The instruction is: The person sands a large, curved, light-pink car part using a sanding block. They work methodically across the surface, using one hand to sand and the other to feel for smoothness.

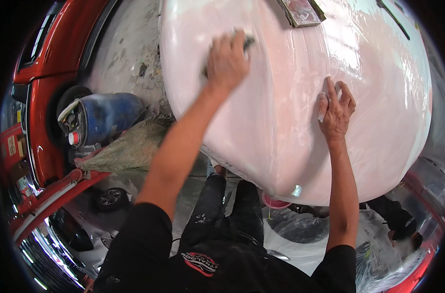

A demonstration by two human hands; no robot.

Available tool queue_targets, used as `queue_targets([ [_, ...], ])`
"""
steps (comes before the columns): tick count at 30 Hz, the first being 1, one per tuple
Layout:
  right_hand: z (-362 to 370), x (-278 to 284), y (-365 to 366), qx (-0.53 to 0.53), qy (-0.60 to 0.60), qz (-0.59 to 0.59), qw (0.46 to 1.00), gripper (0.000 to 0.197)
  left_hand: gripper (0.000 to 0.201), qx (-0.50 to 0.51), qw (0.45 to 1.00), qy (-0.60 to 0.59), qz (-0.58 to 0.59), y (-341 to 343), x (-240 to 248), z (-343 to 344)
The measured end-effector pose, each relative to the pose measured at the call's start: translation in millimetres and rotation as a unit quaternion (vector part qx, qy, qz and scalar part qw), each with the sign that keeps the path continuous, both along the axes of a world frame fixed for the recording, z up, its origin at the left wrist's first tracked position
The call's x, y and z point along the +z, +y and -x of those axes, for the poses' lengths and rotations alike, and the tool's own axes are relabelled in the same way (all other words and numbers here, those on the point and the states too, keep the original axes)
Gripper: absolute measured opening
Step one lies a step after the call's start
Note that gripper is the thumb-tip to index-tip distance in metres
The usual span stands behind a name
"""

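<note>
A wide car panel [242, 141], smooth and curved, spreads out before me in patchy white and pale pink, with a wet shine on its right half. On its left part, my left hand [227, 59] is closed over a dark sanding pad [248, 42]. Most of the pad is hidden under the palm, and motion blurs hand and pad a little. My right hand [337, 110] touches the panel farther right, its fingers apart and slightly bent, with nothing in them. A whitish smear marks its thumb.
A flat block with dark edges [303, 13] lies on the panel's far part. To the left are a blue drum [110, 115], a greenish sheet [129, 149] and a red vehicle [54, 107]. A pink basin [276, 201] shows below the panel's near edge. Another person [395, 219] is low at right.
</note>
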State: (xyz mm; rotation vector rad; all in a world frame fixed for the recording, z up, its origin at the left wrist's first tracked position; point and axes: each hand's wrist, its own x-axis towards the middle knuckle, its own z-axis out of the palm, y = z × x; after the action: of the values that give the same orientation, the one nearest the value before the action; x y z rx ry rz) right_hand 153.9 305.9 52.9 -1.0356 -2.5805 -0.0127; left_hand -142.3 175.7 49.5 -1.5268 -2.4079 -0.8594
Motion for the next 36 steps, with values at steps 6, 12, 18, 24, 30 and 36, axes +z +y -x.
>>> queue_targets([
  [6, 2, -1, 8, 0.011, -0.012, -0.032, 0.999, 0.051, 0.073, 0.029, 0.989, -0.147, 0.021, -68, 17, -133],
  [12, 8, 8, -106, 0.111, 0.109, 0.15, 0.976, 0.067, 0.06, -0.046, 0.964, -0.261, -0.034, -131, 4, -145],
  [18, 61, 30, -207, -0.049, 0.04, 0.192, 0.979, 0.091, 0.066, -0.071, 0.988, -0.055, 0.126, -170, -31, -113],
  [24, 8, 24, -183, -0.063, 0.057, 0.152, 0.985, 0.078, 0.091, -0.079, 0.985, 0.079, 0.128, -62, -22, -26],
  [30, -44, 4, -162, -0.074, 0.04, 0.138, 0.987, 0.069, 0.095, -0.01, 0.997, 0.024, 0.076, 76, 7, 58],
  [36, -37, -2, -159, -0.07, 0.024, 0.084, 0.994, 0.076, 0.097, 0.011, 0.996, 0.041, 0.073, 52, -9, 14],
])
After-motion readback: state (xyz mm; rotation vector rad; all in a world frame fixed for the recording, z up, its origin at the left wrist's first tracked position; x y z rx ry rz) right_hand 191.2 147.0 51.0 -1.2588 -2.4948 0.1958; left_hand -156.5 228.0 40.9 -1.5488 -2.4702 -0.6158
